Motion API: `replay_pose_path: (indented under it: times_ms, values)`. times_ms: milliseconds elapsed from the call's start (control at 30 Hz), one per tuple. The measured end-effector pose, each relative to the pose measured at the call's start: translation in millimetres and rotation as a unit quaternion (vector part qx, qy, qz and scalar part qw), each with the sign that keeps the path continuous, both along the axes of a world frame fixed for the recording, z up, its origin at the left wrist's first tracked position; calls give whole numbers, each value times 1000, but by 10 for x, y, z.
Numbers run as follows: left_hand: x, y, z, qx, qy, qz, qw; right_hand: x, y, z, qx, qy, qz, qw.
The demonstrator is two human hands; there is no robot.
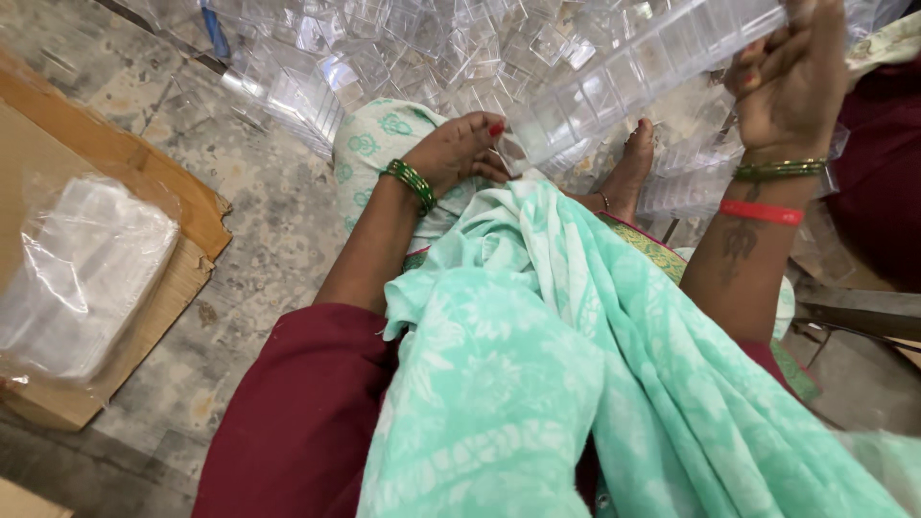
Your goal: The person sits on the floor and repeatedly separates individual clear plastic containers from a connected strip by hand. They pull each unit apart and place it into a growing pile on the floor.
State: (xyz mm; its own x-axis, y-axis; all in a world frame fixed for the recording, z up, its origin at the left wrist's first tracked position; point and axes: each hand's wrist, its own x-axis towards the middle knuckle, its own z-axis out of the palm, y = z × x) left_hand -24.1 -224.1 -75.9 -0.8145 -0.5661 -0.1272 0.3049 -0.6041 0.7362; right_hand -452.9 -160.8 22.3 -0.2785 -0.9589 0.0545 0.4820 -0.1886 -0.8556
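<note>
Left hand [460, 153] pinching the near end of a clear stack of plastic boxes [633, 72]; right hand [791, 82] closed around its far end, above a pile of loose clear boxes [384, 48] on the floor.

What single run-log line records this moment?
left hand: grips low end of clear plastic tray row | right hand: holds its high end | row: tilted above clear tray pile
</note>
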Motion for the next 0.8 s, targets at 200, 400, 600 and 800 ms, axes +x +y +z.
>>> replay_pose_path:
  times_ms: [200,400,600,800]
  values:
    - [81,219,81,-334,-75,4,939,683,335,577,-47,161,97,981]
    - [70,501,283,-498,-235,67,832,1432,548,1116,-85,356,222,904]
    - [382,783,647,-464,-229,177,837,2001,663,1481,-187,347,368,842]
    - [1383,941,973,-409,-404,295,763,2094,735,1645,-141,420,346,827]
